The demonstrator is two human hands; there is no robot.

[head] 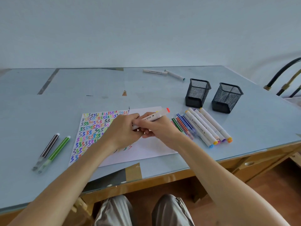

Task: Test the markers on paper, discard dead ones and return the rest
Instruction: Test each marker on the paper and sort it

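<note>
Both my hands hold one white marker with a red end cap (156, 116) over the paper (151, 149). My right hand (156, 128) grips its barrel, and my left hand (125, 129) pinches its lower end. The sheet is covered on its left side with coloured zigzag test marks. A row of several markers (203, 126), thin coloured ones and thick white ones, lies right of the paper. Two black mesh pen holders (197, 92) (226, 97) stand behind them.
A black marker (48, 148) and a green marker (57, 151) lie left of the paper. Two white markers (164, 72) lie at the table's far edge. A chair back (283, 75) rises at the right. My knees show below the table's front edge.
</note>
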